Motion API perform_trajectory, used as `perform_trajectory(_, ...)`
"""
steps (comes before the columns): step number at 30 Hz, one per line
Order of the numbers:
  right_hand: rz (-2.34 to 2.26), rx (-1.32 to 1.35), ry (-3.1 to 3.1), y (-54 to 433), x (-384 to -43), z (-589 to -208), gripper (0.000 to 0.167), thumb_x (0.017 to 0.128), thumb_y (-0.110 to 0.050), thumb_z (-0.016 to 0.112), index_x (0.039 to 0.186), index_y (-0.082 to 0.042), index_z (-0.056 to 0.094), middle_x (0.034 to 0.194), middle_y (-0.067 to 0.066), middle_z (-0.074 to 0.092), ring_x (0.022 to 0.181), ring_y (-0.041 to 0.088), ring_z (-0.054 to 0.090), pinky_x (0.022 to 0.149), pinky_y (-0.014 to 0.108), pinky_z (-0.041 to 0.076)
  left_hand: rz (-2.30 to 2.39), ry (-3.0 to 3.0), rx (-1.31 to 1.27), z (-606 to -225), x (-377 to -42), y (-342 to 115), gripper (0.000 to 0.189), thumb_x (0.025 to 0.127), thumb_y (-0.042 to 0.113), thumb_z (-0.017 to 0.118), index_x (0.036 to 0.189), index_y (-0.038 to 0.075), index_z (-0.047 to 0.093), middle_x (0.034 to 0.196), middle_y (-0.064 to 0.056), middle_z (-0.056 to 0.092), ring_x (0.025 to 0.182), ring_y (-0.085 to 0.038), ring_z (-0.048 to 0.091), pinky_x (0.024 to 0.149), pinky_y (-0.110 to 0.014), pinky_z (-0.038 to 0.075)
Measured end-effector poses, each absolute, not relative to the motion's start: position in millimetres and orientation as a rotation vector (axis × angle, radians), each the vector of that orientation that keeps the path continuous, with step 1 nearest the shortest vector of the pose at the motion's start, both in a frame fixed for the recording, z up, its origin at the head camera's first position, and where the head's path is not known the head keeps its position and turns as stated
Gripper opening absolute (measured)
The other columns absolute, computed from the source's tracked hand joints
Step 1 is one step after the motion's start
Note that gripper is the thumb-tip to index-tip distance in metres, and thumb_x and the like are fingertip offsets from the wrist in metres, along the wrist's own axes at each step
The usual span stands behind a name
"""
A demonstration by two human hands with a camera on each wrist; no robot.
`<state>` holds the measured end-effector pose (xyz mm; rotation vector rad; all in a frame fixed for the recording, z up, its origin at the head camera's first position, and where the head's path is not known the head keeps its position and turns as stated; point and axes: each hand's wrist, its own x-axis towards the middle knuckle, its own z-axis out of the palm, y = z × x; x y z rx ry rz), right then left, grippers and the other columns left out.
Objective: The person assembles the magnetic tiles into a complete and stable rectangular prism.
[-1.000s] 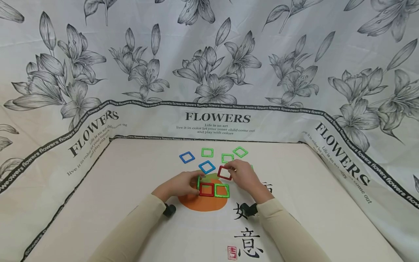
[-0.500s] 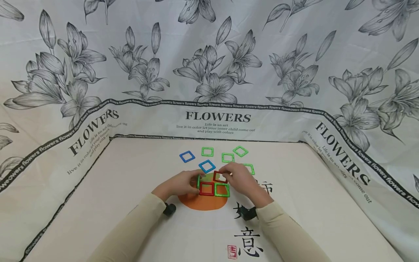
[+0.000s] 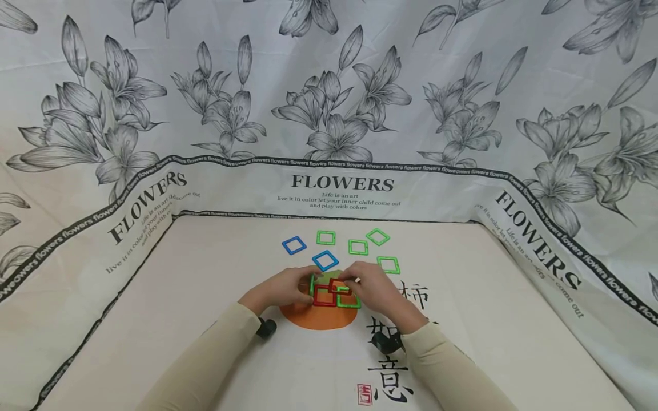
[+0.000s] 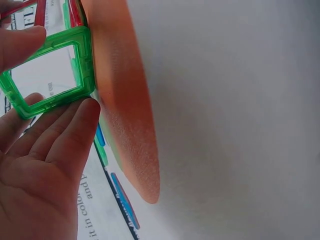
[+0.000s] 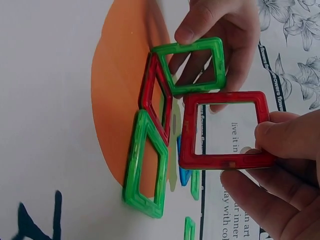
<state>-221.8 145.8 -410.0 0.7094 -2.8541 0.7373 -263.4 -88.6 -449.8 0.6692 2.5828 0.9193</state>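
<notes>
In the head view my left hand (image 3: 283, 289) holds a green square magnetic tile (image 4: 86, 65) on edge. Its thumb is on one side and its fingers on the other. That tile stands along the left side of a red square tile (image 5: 146, 87) lying flat. A flat green square tile (image 5: 132, 160) adjoins the red one on the right. My right hand (image 3: 374, 286) pinches a second red square tile (image 5: 190, 135) between thumb and fingers. This tile is tilted up over the flat pair, overlapping both in the head view.
Beyond the hands lie two blue tiles, one nearer (image 3: 325, 261) and one farther (image 3: 294, 245), and several loose green tiles (image 3: 358, 247). An orange fruit print (image 3: 319, 322) and black brush characters (image 3: 390, 377) mark the tablecloth. Flowered fabric (image 3: 339, 194) walls the back and sides.
My right hand has brought its red tile leftward and nearer to me, from beside the blue tile to over the flat pair. The left hand has stayed in place with its green tile.
</notes>
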Motion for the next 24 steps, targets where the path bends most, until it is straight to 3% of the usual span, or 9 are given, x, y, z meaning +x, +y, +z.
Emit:
perform_trajectory(17, 0.750, 0.826, -2.816, 138, -214, -418, 0.017, 0.088, -0.010, 0.069, 0.101, -0.017, 0.076, 0.091, -0.008, 0.068, 0.083, 0.005, 0.059, 0.073, 0.023, 0.054, 0.899, 2.581, 0.675, -449, -262, -88, 0.063, 0.083, 0.025, 0.075, 0.140, 0.027, 0.048, 0.133, 0.001, 0.058, 0.122, -0.022, 0.049, 0.105, -0.049, 0.045)
perform_trajectory(24, 0.769, 0.857, -2.827, 135, -211, -419, 0.014, 0.088, -0.010, 0.069, 0.099, -0.015, 0.076, 0.091, -0.007, 0.068, 0.080, 0.006, 0.057, 0.068, 0.019, 0.051, 0.884, 2.578, 0.721, -446, -261, -90, 0.062, 0.086, 0.028, 0.069, 0.143, 0.025, 0.045, 0.133, 0.001, 0.059, 0.122, -0.022, 0.050, 0.106, -0.050, 0.044)
